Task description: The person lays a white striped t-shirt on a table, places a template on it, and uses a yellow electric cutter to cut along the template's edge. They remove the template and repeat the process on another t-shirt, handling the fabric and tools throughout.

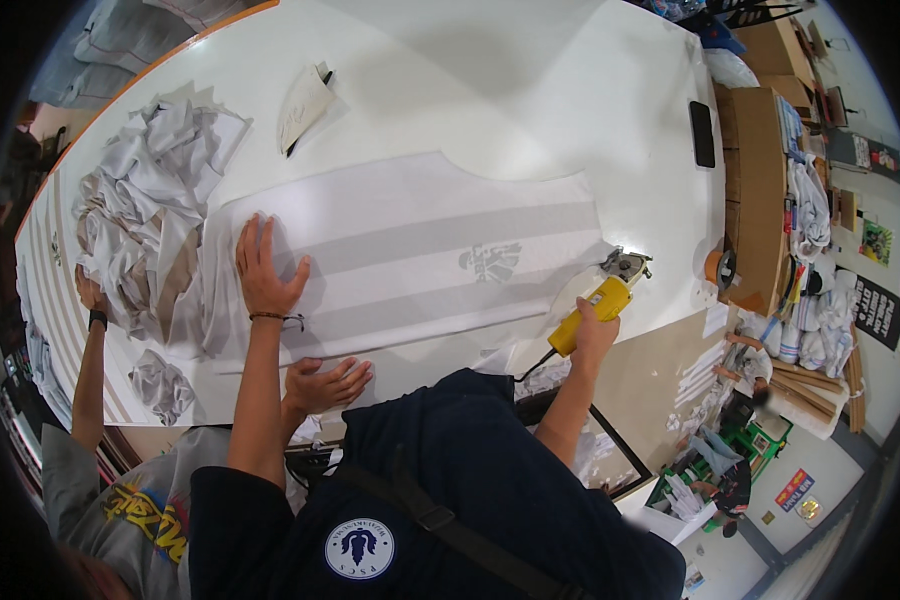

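A white fabric panel (pixel 400 240) with wide grey stripes and a grey printed emblem lies flat on the white table (pixel 530 90). It is cut like a garment body, with a curved notch at the upper edge. My left hand (pixel 265 275) presses on its left part, fingers spread. In my right hand (pixel 598 330) is a yellow electric rotary fabric cutter (pixel 592 312), its metal head (pixel 626 264) at the panel's right edge. A cord runs from its rear toward my body. Whether the blade touches the cloth cannot be told.
A co-worker at my left has one hand (pixel 325 385) at the table's near edge, the other (pixel 90 290) by a crumpled fabric heap (pixel 150 190). A folded paper piece (pixel 305 108) lies beyond the panel. A black phone (pixel 702 134) and cardboard boxes (pixel 758 190) are at right.
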Available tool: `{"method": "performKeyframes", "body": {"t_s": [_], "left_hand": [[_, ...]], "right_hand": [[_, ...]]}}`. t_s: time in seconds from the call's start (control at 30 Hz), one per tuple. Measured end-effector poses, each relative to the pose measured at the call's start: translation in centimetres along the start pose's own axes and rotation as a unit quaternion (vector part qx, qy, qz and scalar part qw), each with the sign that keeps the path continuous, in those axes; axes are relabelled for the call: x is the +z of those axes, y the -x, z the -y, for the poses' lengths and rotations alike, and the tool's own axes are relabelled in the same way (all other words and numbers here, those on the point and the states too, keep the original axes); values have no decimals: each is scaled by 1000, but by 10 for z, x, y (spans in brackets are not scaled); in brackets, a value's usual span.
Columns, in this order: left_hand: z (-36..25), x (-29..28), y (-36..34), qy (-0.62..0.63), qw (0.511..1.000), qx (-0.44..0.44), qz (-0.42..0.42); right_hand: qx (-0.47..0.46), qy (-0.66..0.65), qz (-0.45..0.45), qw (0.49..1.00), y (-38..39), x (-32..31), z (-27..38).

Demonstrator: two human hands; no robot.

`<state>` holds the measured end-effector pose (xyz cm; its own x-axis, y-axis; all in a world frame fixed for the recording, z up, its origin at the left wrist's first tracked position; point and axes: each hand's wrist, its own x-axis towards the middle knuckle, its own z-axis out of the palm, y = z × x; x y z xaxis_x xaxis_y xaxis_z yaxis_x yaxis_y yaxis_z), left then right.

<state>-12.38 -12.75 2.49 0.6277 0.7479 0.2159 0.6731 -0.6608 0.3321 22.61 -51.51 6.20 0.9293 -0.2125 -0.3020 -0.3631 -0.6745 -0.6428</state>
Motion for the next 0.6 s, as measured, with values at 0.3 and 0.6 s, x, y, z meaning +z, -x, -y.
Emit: {"method": "performKeyframes", "body": {"t_s": [0.3, 0.6], "left_hand": [[-1, 1, 2, -4, 1000, -6, 0], [-8, -5, 4, -2, 1000, -14, 12]], "right_hand": [[164, -242, 205, 934, -98, -68, 3], [50, -153, 177, 971, -179, -80, 18]]}}
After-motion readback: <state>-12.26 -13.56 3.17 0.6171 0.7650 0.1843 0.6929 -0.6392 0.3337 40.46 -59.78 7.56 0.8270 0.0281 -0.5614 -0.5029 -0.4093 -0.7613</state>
